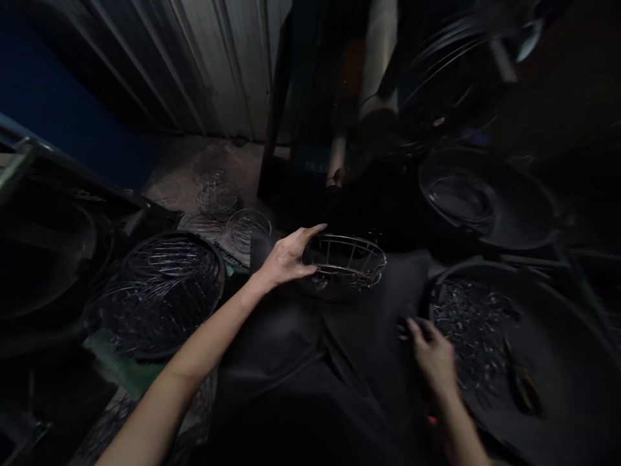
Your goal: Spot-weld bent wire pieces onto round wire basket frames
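Note:
My left hand grips the near-left rim of a round wire basket, thumb below and fingers above. The basket is tilted above a dark cloth spread over my lap. To the right, my right hand is closed, with a small dark piece between thumb and fingers, too dim and blurred to name. It is beside a wide black basin with a pile of small metal bits. A pair of pliers lies in that basin.
At left stands a round black tub full of wire pieces. Several wire rounds lie on the floor behind it. Another black basin holds wire rings at upper right. A machine with a pale pipe rises ahead.

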The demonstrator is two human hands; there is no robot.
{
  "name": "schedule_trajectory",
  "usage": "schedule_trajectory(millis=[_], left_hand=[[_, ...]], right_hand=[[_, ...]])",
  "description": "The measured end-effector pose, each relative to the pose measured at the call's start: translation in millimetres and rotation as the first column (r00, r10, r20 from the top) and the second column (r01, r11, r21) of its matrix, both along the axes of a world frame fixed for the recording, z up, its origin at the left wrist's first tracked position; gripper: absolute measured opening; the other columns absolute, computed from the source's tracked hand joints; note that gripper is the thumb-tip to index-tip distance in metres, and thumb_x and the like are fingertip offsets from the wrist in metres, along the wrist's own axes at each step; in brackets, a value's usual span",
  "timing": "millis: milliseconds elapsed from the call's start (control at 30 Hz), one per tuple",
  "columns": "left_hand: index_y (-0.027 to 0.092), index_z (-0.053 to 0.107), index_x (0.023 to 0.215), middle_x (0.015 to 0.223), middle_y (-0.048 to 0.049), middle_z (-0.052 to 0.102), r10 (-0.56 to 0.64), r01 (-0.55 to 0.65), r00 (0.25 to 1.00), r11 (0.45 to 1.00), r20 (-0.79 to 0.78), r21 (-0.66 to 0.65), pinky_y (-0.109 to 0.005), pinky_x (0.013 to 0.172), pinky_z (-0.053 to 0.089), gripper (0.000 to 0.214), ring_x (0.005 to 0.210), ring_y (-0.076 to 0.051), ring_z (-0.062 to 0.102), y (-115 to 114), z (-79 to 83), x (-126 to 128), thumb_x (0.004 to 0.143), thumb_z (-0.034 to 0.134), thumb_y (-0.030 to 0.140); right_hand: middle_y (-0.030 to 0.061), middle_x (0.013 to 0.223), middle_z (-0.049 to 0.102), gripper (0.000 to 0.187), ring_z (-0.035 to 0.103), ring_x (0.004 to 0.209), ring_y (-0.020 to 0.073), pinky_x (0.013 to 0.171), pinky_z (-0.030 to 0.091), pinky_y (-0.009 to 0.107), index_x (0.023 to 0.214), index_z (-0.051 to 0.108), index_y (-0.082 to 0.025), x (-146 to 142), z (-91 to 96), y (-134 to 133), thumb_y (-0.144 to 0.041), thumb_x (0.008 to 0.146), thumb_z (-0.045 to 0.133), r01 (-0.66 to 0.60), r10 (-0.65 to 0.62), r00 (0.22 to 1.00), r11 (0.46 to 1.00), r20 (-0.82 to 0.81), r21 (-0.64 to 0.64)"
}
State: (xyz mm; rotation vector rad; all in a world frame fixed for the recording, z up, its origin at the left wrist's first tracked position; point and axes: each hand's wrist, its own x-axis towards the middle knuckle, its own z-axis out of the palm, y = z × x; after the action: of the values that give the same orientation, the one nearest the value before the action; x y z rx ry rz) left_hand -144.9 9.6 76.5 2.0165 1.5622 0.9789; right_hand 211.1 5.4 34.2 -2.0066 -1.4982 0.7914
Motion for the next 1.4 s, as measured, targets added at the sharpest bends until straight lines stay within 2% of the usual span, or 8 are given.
schedule_trajectory(millis=[67, 133, 300, 400, 567, 733, 933, 1400], left_hand=[[0.024, 0.036, 0.137, 0.114, -0.0045, 0.053, -0.006, 0.004, 0.996, 1.000, -0.089, -0.023, -0.028, 0.087, 0.048, 0.073, 0.100, -0.018, 0.056, 8, 12.1, 2, 0.070, 0.064, 0.017], [0.025, 0.039, 0.136, 0.112, -0.0045, 0.051, 0.006, -0.011, 0.984, 1.000, -0.179, -0.027, -0.029, 0.084, 0.048, 0.070, 0.097, -0.018, 0.056, 15, 20.7, 6, 0.071, 0.063, 0.016], [0.025, 0.039, 0.137, 0.114, -0.0074, 0.047, 0.034, -0.035, 0.955, 0.999, -0.295, 0.001, -0.036, 0.091, 0.047, 0.070, 0.105, -0.021, 0.052, 27, 29.2, 16, 0.072, 0.061, 0.013], [0.026, 0.040, 0.135, 0.114, -0.0077, 0.047, 0.040, -0.024, 0.942, 0.998, -0.332, 0.053, -0.043, 0.099, 0.042, 0.066, 0.108, -0.022, 0.051, 29, 27.4, 19, 0.074, 0.060, 0.012], [0.027, 0.043, 0.132, 0.112, -0.0067, 0.047, 0.115, -0.076, 0.930, 0.989, -0.348, 0.125, -0.050, 0.107, 0.034, 0.064, 0.108, -0.022, 0.052, 28, 22.8, 17, 0.073, 0.058, 0.006], [0.025, 0.043, 0.132, 0.112, -0.0070, 0.047, 0.117, -0.093, 0.954, 0.991, -0.276, 0.095, -0.046, 0.102, 0.041, 0.063, 0.108, -0.022, 0.051, 29, 24.4, 9, 0.073, 0.059, 0.008], [0.028, 0.043, 0.132, 0.115, -0.0059, 0.046, 0.143, -0.133, 0.970, 0.989, -0.198, 0.063, -0.042, 0.097, 0.045, 0.064, 0.109, -0.021, 0.051, 32, 23.4, 4, 0.073, 0.060, 0.009], [0.028, 0.044, 0.131, 0.115, -0.0062, 0.046, 0.190, -0.166, 0.971, 0.972, -0.144, 0.166, -0.043, 0.096, 0.047, 0.064, 0.112, -0.022, 0.050, 44, 17.1, -4, 0.073, 0.064, 0.010]], right_hand=[[0.0079, 0.058, 0.066, 0.057, 0.060, 0.051, 0.0200, 0.051, 0.049, 0.032, 0.075, 0.064, -0.016, -25, 0.5, 2, -0.069, 0.056, 0.059, 0.038, -0.053, 0.981, 0.996, -0.186, -0.086], [0.0052, 0.061, 0.066, 0.055, 0.060, 0.051, 0.0172, 0.052, 0.050, 0.029, 0.082, 0.064, -0.014, -47, 12.9, 7, -0.063, 0.057, 0.066, 0.037, -0.066, 0.944, 0.995, -0.322, -0.095], [0.0023, 0.068, 0.064, 0.037, 0.063, 0.058, 0.0159, 0.053, 0.051, 0.026, 0.081, 0.063, -0.015, -109, 67.1, 40, -0.049, 0.068, 0.068, -0.190, 0.196, 0.833, 0.980, -0.518, 0.066], [0.0021, 0.069, 0.064, 0.032, 0.064, 0.061, 0.0172, 0.056, 0.051, 0.028, 0.078, 0.063, -0.017, -142, 80.0, 65, -0.048, 0.075, 0.060, -0.307, 0.317, 0.833, 0.947, -0.454, 0.098], [0.0029, 0.073, 0.067, 0.028, 0.062, 0.065, 0.0175, 0.061, 0.047, 0.027, 0.080, 0.064, -0.018, -171, 74.7, 78, -0.044, 0.080, 0.054, -0.306, 0.356, 0.909, 0.923, -0.216, 0.235], [0.0034, 0.075, 0.068, 0.032, 0.060, 0.065, 0.0162, 0.062, 0.044, 0.026, 0.087, 0.066, -0.018, -181, 71.4, 71, -0.046, 0.081, 0.052, -0.301, 0.357, 0.927, 0.892, -0.118, 0.337], [0.0032, 0.078, 0.069, 0.029, 0.061, 0.068, 0.0158, 0.064, 0.045, 0.025, 0.086, 0.066, -0.018, -192, 68.0, 70, -0.043, 0.082, 0.053, -0.247, 0.308, 0.946, 0.886, -0.100, 0.393], [0.0042, 0.085, 0.068, 0.026, 0.062, 0.074, 0.0156, 0.074, 0.048, 0.027, 0.090, 0.065, -0.018, -203, 50.3, 82, -0.040, 0.086, 0.051, -0.215, 0.345, 0.923, 0.829, -0.169, 0.516]])
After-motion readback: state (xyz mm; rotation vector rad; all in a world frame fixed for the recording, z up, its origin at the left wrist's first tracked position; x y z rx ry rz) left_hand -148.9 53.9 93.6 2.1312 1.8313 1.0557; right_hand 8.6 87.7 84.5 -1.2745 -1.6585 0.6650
